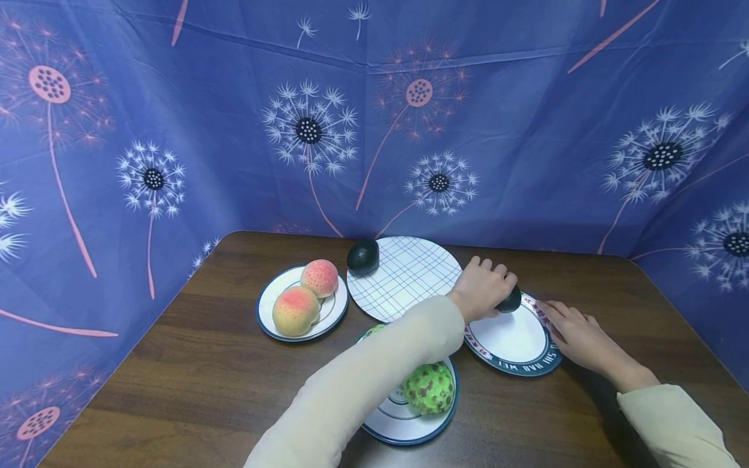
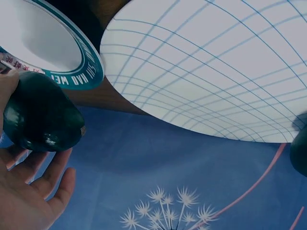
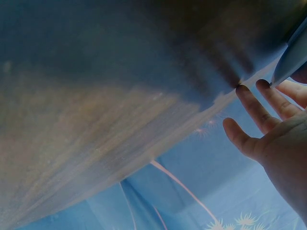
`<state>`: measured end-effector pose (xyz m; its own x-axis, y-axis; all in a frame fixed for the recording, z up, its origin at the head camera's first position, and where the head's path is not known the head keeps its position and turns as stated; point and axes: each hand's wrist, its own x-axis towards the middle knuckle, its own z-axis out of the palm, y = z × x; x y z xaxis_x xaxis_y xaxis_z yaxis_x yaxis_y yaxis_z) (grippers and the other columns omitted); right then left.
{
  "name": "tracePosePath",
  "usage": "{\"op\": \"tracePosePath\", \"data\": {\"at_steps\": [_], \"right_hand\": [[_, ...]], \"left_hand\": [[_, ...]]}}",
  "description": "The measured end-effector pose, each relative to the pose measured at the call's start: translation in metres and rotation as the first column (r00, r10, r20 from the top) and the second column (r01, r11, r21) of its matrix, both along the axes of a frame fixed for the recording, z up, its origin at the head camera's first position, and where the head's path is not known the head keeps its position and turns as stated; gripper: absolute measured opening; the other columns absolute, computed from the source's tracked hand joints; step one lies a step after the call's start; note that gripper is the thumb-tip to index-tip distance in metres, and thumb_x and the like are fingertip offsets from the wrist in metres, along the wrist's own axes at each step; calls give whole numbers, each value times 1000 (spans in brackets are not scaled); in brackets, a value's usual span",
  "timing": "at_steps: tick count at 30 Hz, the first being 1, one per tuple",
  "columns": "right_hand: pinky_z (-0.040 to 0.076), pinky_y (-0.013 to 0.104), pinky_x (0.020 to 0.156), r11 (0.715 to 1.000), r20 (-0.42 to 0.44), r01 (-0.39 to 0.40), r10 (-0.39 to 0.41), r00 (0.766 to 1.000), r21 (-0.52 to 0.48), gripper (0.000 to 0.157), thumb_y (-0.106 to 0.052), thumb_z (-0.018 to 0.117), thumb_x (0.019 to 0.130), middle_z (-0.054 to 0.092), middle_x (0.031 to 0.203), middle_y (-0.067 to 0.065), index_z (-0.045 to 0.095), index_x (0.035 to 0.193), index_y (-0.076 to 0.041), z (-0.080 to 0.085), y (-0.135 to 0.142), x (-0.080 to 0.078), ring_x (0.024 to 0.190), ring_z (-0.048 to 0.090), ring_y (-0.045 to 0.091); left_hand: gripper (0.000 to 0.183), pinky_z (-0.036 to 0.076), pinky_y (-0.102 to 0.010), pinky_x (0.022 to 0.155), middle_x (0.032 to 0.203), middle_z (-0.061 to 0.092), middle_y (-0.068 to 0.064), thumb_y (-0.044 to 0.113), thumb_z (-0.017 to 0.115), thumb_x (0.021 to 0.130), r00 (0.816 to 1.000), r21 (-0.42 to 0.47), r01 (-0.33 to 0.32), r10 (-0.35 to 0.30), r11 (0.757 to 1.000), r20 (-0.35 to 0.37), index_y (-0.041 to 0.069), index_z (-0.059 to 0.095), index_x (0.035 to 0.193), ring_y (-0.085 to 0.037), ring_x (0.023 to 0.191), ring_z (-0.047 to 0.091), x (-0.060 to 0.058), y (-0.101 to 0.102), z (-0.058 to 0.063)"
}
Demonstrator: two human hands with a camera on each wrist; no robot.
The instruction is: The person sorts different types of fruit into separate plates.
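My left hand [image 1: 482, 289] reaches across to the right and grips a dark green avocado [image 1: 511, 301] over the far left part of a plate with a lettered rim [image 1: 515, 341]. In the left wrist view the fingers curl about the avocado [image 2: 41, 112], its narrow end pointing away from the palm. My right hand [image 1: 585, 335] lies along the right rim of that same plate with its fingers stretched out. The right wrist view has its fingertips [image 3: 244, 93] right at the plate's edge [image 3: 291, 55].
A second avocado [image 1: 363, 257] sits on the left edge of a round checked plate [image 1: 409, 276]. Two peaches [image 1: 295, 311] share a blue-rimmed plate [image 1: 275, 292] at left. Under the left sleeve [image 1: 374, 374], a front plate [image 1: 404, 430] bears green spotted fruit [image 1: 430, 388]. Behind hangs a blue cloth [image 1: 234, 117].
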<state>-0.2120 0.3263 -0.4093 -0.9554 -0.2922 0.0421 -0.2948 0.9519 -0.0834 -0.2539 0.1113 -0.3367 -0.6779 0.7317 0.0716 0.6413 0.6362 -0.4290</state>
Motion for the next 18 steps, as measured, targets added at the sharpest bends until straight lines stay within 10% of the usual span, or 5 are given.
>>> {"op": "tracePosePath", "data": {"at_steps": [18], "right_hand": [[33, 70, 84, 1000, -12, 1, -1, 1000, 8, 54, -11, 60, 84, 45, 125, 28, 40, 132, 2, 0, -1, 1, 112, 43, 49]], "left_hand": [[64, 39, -29, 96, 123, 54, 9, 63, 53, 79, 994, -83, -112, 111, 990, -19, 28, 40, 132, -11, 107, 53, 3, 19, -18]]}}
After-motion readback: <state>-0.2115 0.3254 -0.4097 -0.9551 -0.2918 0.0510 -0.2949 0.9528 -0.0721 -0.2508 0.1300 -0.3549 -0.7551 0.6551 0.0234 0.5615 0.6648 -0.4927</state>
